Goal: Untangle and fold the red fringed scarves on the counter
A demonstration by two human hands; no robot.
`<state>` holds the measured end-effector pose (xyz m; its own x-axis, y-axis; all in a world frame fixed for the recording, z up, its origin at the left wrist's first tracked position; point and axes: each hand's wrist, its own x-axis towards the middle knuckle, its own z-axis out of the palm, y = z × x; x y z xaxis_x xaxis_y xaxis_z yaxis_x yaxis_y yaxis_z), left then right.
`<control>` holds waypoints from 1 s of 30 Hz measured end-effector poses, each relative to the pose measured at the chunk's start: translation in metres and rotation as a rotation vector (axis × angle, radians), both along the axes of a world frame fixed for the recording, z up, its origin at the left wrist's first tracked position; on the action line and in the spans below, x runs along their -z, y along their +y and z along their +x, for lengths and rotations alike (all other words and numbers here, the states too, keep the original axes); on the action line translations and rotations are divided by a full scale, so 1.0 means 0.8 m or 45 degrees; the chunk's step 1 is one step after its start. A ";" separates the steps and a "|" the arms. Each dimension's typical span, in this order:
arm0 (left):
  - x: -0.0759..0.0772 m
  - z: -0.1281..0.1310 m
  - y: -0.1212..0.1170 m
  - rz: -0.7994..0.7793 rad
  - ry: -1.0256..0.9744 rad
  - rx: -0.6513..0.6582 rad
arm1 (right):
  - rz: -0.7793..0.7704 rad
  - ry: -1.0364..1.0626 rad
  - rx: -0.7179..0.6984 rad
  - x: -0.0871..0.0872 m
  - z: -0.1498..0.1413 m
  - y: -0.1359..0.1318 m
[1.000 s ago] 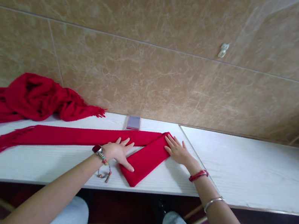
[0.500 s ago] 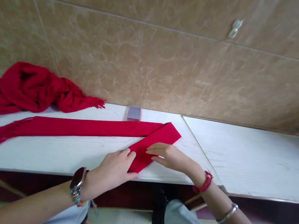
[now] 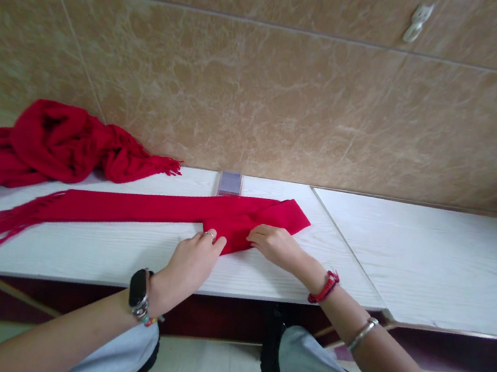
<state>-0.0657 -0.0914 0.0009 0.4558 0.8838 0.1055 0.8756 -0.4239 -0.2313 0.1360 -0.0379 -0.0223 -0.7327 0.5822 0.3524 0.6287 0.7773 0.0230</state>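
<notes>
A red scarf [image 3: 130, 210] lies folded lengthwise into a narrow strip on the white countertop, its fringe spread at the left. At its right end the strip doubles back at an angle, and the short end lies partly over the long part. My left hand [image 3: 194, 261] grips the lower left corner of that short end between thumb and fingers. Bent fingers of my right hand [image 3: 274, 244] pinch the lower edge of the cloth, right of the left hand. A second red scarf [image 3: 59, 145] sits crumpled in a heap at the back left.
The white countertop [image 3: 384, 253] runs along a brown marbled tile wall [image 3: 244, 96], with a seam right of the scarf. A small grey card-like item [image 3: 230, 184] lies by the wall. A white hook [image 3: 417, 22] is on the wall.
Both hands have moved the scarf's short end away from the counter's front edge, up against the long strip. The right hand's fingers have closed on the cloth.
</notes>
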 end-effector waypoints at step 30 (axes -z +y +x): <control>-0.001 0.010 -0.020 -0.300 -0.279 0.241 | -0.348 0.178 -0.222 -0.016 0.008 -0.018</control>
